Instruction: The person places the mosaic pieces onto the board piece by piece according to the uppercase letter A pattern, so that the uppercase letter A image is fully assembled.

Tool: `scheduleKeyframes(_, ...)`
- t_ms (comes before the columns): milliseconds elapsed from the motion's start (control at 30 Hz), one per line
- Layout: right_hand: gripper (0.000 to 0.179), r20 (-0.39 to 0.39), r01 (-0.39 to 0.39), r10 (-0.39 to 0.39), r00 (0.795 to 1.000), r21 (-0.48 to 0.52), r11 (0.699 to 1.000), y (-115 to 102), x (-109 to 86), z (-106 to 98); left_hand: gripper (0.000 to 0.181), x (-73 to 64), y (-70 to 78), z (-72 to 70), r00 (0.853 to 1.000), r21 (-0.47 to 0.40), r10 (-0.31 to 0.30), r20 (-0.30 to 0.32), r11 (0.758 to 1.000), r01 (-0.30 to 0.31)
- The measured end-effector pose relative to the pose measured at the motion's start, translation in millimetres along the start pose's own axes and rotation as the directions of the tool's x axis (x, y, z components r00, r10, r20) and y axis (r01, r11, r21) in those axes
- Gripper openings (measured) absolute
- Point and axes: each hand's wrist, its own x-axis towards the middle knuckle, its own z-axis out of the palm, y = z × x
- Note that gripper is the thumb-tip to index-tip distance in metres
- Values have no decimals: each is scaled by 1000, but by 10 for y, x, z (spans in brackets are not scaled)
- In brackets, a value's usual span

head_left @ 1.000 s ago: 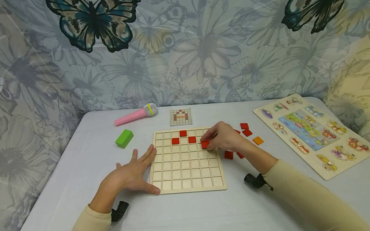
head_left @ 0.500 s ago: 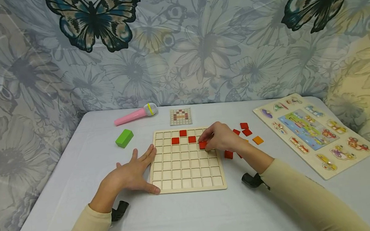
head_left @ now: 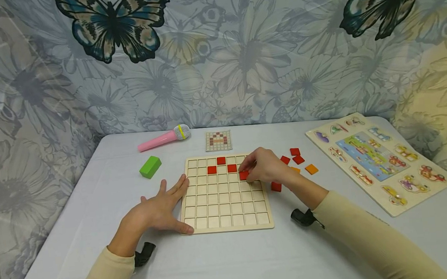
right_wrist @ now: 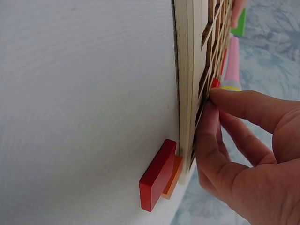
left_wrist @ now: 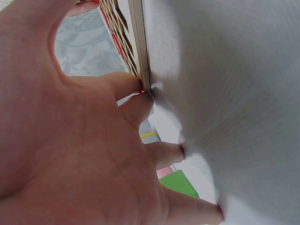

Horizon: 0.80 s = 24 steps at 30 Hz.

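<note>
A wooden grid board (head_left: 217, 199) lies on the white table. My left hand (head_left: 159, 212) is spread beside its left edge, with fingertips and thumb touching the edge; the left wrist view shows straight fingers (left_wrist: 166, 153) reaching down to the cloth. Over the upper right cells, my right hand (head_left: 267, 166) pinches a red square tile (head_left: 244, 176) between thumb and fingers. Only a sliver of that tile (right_wrist: 215, 83) shows in the right wrist view. Three other red tiles sit in cells near the top, one of them a top-row tile (head_left: 221, 161).
Several loose red tiles (head_left: 295, 152) and an orange tile (head_left: 311, 169) lie right of the board. Behind it is a small pattern card (head_left: 218, 141). A pink toy microphone (head_left: 163, 139) and a green block (head_left: 150, 167) are left; a picture puzzle board (head_left: 385, 167) lies far right.
My right hand has shifted slightly left with the red tile, closer to the tile diagonally above it. The left hand stays in place.
</note>
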Motion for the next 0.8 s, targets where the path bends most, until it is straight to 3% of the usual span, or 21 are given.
scheduleKeyframes(800,25,-2,3,-3,1000,-23,1000,-37,-1,15,133,6,-2,7,1000,-1,-2,-2,1000,2)
